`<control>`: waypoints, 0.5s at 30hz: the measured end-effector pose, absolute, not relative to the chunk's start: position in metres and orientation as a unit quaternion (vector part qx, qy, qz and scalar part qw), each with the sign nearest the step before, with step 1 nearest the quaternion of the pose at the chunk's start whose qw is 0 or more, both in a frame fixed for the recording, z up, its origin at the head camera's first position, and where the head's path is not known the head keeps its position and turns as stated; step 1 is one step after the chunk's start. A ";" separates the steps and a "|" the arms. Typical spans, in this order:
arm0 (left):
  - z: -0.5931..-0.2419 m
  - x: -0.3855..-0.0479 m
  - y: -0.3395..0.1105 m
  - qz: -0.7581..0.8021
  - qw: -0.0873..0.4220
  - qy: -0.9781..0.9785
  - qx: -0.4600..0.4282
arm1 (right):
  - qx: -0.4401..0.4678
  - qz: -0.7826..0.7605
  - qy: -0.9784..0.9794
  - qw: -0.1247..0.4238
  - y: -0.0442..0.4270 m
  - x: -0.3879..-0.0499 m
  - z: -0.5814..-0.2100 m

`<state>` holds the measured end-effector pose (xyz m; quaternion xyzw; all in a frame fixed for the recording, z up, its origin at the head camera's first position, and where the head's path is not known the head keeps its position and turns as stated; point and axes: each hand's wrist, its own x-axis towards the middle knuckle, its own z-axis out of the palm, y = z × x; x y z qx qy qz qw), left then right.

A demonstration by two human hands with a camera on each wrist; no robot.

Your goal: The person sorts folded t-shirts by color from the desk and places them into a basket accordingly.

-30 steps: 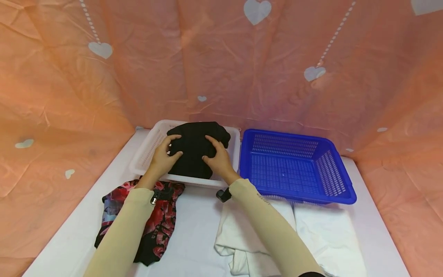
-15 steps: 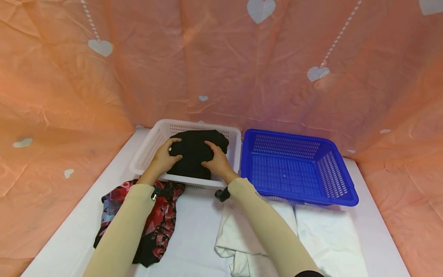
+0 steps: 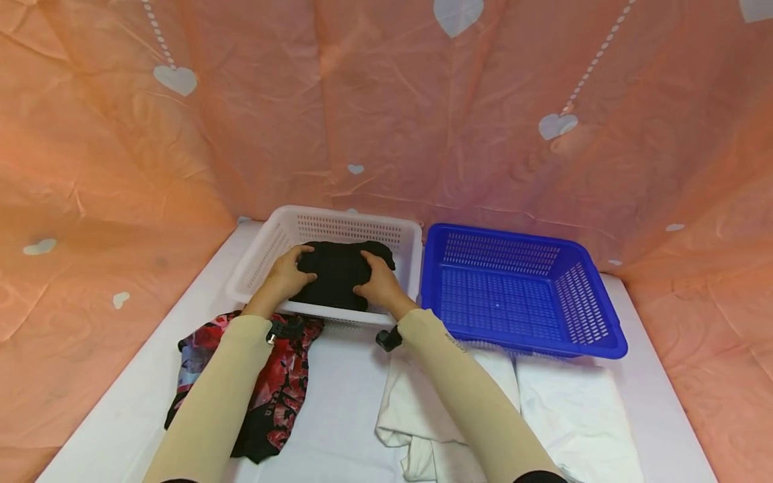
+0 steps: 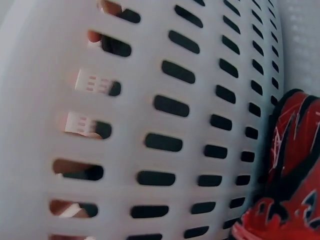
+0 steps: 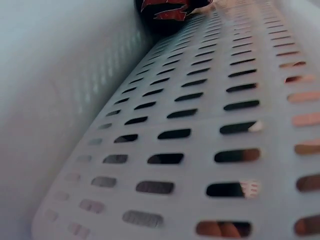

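A folded black garment point(image 3: 335, 275) lies inside the white slotted basket point(image 3: 329, 314) in the head view; its exact kind cannot be told. My left hand point(image 3: 282, 276) holds its left side, thumb on top and fingertips at the far left corner. On the opposite side my right hand point(image 3: 382, 280) grips it with thumb and fingers spread along the edge. Both wrist views face the basket's outer wall point(image 4: 190, 120), point(image 5: 200, 115); black cloth and bits of skin show through the slots. A red and black floral garment point(image 3: 278, 389) lies under my left forearm.
A blue basket point(image 3: 495, 295) stands to the right of the white one, close beside it. In front of it lie a cream folded cloth point(image 3: 417, 409) and a white folded cloth point(image 3: 574, 409). An orange curtain with hearts point(image 3: 386, 121) hangs behind the white table point(image 3: 341, 402).
Both hands have moved down with the black garment, which sits lower in the white basket; more of the basket's back wall shows. The other cloths and the blue basket stay put.
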<state>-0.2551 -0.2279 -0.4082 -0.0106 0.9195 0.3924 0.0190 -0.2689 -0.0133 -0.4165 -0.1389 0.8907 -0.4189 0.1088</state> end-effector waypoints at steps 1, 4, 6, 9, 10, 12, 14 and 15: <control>-0.408 -0.255 -0.228 0.389 0.022 0.921 -0.011 | -0.140 -0.414 0.893 0.106 -0.013 -0.269 -0.417; -0.407 -0.253 -0.227 0.388 0.006 0.922 -0.018 | -0.141 -0.402 0.901 0.084 -0.014 -0.267 -0.417; -0.407 -0.252 -0.227 0.400 -0.027 0.916 -0.030 | -0.140 -0.404 0.902 0.059 -0.014 -0.265 -0.416; -0.404 -0.247 -0.228 0.426 -0.089 0.899 -0.042 | -0.141 -0.421 0.896 0.026 -0.012 -0.261 -0.411; -0.402 -0.245 -0.229 0.434 -0.108 0.893 -0.039 | -0.144 -0.427 0.893 0.019 -0.011 -0.259 -0.409; -0.399 -0.238 -0.232 0.446 -0.131 0.885 -0.025 | -0.158 -0.442 0.883 0.012 -0.009 -0.253 -0.405; -0.396 -0.227 -0.238 0.445 -0.138 0.885 -0.002 | -0.176 -0.455 0.873 0.011 -0.006 -0.244 -0.400; -0.394 -0.220 -0.241 0.442 -0.140 0.886 0.010 | -0.187 -0.461 0.867 0.011 -0.005 -0.238 -0.398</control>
